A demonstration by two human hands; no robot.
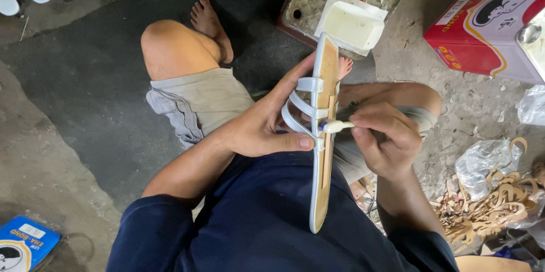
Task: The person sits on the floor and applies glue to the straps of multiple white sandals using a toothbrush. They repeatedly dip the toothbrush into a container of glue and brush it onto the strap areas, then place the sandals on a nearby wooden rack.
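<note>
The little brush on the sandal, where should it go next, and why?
Probably a short stroke along the tan underside of the sandal. The left hand holds it edge-up by its pale straps, while the right hand presses the brush where a strap end meets the sole. The white glue tub sits just beyond for a refill.

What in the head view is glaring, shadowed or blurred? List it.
Head view: soft, even light; mild glare on the white glue tray; left hand and sandal sole sharp; right hand with brush slightly soft; wide-angle bending at the edges.
</note>
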